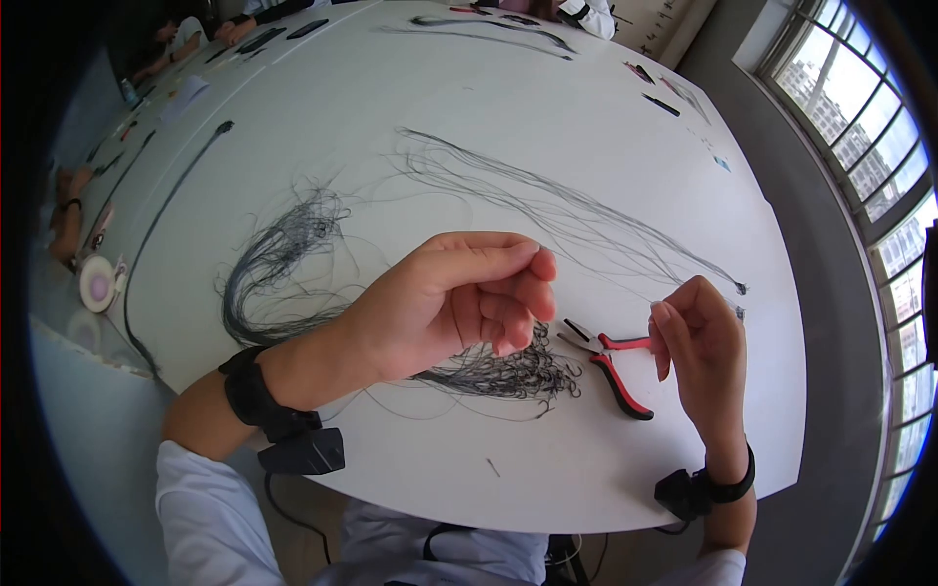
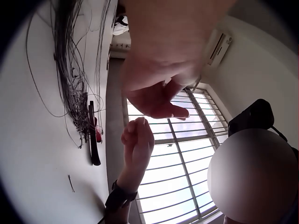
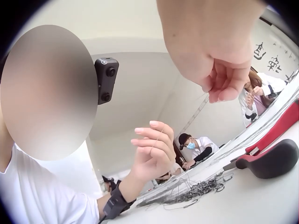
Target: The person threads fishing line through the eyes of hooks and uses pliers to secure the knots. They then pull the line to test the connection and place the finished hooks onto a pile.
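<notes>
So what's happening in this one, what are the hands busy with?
A person at a white table holds both hands raised above it. The left hand and right hand each pinch what looks like one fine dark strand stretched between them. Below lie a tangled bundle of dark hair-like strands and red-and-black pliers, untouched. More loose strands spread farther back.

Left hand (image 1: pixel 454 303) raised, palm toward the wearer, fingers curled with thumb meeting fingertips in a pinch; right hand (image 1: pixel 696 337) raised just beside it, fingers likewise bunched in a pinch; black bands on both wrists.
</notes>
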The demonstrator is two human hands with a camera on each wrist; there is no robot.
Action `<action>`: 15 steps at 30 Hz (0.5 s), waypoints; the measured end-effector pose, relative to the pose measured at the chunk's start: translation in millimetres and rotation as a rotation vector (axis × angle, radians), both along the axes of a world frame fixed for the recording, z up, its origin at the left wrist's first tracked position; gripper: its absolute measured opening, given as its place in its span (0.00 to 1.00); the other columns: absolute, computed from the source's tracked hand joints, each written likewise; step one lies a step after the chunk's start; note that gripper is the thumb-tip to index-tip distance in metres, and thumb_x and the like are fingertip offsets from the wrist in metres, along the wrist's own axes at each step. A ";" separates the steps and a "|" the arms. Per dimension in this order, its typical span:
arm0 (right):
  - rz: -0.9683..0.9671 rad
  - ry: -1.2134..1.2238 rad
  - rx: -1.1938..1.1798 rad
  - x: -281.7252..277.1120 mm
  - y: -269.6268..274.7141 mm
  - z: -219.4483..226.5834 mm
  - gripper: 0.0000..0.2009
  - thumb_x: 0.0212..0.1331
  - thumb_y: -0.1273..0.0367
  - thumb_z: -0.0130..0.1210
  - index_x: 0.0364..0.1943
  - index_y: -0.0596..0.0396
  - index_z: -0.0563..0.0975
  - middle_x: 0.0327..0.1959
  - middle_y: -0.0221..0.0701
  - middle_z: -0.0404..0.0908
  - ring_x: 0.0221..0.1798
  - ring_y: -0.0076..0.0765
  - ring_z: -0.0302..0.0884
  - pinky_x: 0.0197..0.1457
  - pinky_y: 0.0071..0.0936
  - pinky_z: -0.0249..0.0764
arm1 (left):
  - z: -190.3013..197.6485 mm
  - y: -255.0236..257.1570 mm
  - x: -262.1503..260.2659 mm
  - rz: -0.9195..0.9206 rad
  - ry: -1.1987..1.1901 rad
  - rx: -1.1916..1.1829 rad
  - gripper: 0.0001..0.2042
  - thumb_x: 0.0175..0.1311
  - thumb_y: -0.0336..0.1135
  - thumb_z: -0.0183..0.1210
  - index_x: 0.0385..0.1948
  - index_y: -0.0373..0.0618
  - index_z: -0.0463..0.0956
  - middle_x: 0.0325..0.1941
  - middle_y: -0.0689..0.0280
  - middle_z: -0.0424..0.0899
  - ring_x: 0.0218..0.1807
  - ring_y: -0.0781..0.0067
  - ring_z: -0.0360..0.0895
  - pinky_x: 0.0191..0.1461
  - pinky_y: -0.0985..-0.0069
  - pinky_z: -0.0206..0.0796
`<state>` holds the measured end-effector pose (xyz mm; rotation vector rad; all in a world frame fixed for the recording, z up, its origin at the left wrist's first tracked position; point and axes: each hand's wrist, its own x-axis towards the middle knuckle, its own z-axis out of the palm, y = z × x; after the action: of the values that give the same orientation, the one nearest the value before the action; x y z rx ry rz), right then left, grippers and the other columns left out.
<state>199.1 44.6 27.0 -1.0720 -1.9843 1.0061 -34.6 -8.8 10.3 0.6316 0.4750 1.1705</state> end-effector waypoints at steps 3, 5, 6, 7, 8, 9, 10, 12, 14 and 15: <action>0.153 -0.144 0.466 -8.9 -4.9 -11.0 0.07 0.54 0.78 0.55 0.25 0.59 0.68 0.16 0.29 0.69 0.17 0.27 0.66 0.21 0.21 0.64 | -0.7 -0.1 -0.5 0.062 -0.017 0.030 0.11 0.70 0.37 0.40 0.33 0.42 0.70 0.42 0.57 0.79 0.41 0.70 0.78 0.40 0.78 0.72; 0.298 -0.252 0.628 -12.0 -8.1 -12.0 0.08 0.46 0.80 0.57 0.27 0.58 0.69 0.19 0.30 0.68 0.21 0.35 0.67 0.23 0.26 0.65 | 0.9 -1.4 2.4 0.089 -0.053 0.021 0.11 0.70 0.37 0.40 0.33 0.43 0.70 0.48 0.55 0.78 0.50 0.66 0.77 0.48 0.75 0.73; 0.298 -0.253 0.628 -13.2 -9.9 -14.0 0.08 0.46 0.80 0.57 0.27 0.58 0.69 0.19 0.30 0.68 0.21 0.35 0.67 0.23 0.26 0.65 | 0.5 -2.0 3.0 0.081 -0.036 0.057 0.12 0.70 0.37 0.40 0.33 0.43 0.70 0.52 0.53 0.75 0.56 0.63 0.72 0.54 0.72 0.69; 0.377 -0.287 0.711 -14.6 -11.0 -16.8 0.09 0.43 0.80 0.57 0.28 0.58 0.70 0.21 0.29 0.68 0.23 0.33 0.68 0.23 0.26 0.65 | 0.1 -2.6 3.8 0.073 -0.019 0.094 0.12 0.70 0.38 0.39 0.33 0.43 0.70 0.56 0.51 0.71 0.61 0.60 0.67 0.61 0.70 0.66; 0.457 -0.321 0.793 -15.7 -12.4 -18.6 0.10 0.40 0.79 0.57 0.29 0.57 0.71 0.23 0.28 0.69 0.25 0.32 0.68 0.23 0.27 0.66 | -1.1 -2.9 4.7 0.073 -0.020 0.094 0.12 0.70 0.38 0.39 0.33 0.43 0.70 0.56 0.51 0.71 0.61 0.60 0.67 0.61 0.70 0.66; 0.494 -0.340 0.833 -16.5 -14.8 -18.2 0.12 0.37 0.78 0.55 0.30 0.56 0.72 0.25 0.27 0.68 0.27 0.29 0.68 0.23 0.25 0.67 | -3.4 -3.0 5.8 0.074 -0.025 0.088 0.12 0.70 0.37 0.40 0.35 0.41 0.71 0.55 0.51 0.72 0.61 0.59 0.67 0.61 0.69 0.65; 0.495 -0.341 0.833 -17.4 -17.0 -17.3 0.12 0.37 0.78 0.55 0.30 0.56 0.72 0.25 0.27 0.68 0.27 0.29 0.68 0.23 0.25 0.67 | -5.7 -3.1 7.1 0.074 -0.029 0.082 0.12 0.70 0.36 0.41 0.37 0.39 0.72 0.54 0.51 0.73 0.61 0.58 0.67 0.62 0.69 0.64; 0.575 -0.384 0.882 -19.1 -21.5 -15.1 0.11 0.38 0.77 0.54 0.30 0.55 0.72 0.23 0.26 0.66 0.25 0.27 0.67 0.22 0.22 0.67 | -11.4 -3.1 10.9 0.074 0.015 0.065 0.12 0.69 0.34 0.42 0.39 0.37 0.73 0.54 0.51 0.73 0.60 0.60 0.68 0.62 0.70 0.64; 0.583 -0.389 0.898 -20.6 -25.3 -12.8 0.11 0.37 0.77 0.55 0.30 0.55 0.72 0.22 0.26 0.65 0.25 0.25 0.67 0.22 0.21 0.67 | -14.0 -4.9 15.4 0.072 0.058 0.046 0.13 0.69 0.33 0.43 0.41 0.34 0.74 0.54 0.52 0.74 0.59 0.62 0.69 0.62 0.71 0.64; 0.594 -0.374 0.899 -20.5 -26.3 -11.6 0.11 0.37 0.77 0.55 0.30 0.55 0.73 0.22 0.26 0.65 0.25 0.25 0.67 0.21 0.21 0.67 | -14.2 -6.3 17.8 0.043 0.223 0.068 0.13 0.68 0.32 0.44 0.42 0.33 0.74 0.53 0.52 0.74 0.57 0.65 0.71 0.61 0.73 0.64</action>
<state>178.6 18.3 15.4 -0.1654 -2.7144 0.0591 -16.7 -15.1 -3.9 0.8192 0.6423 1.1660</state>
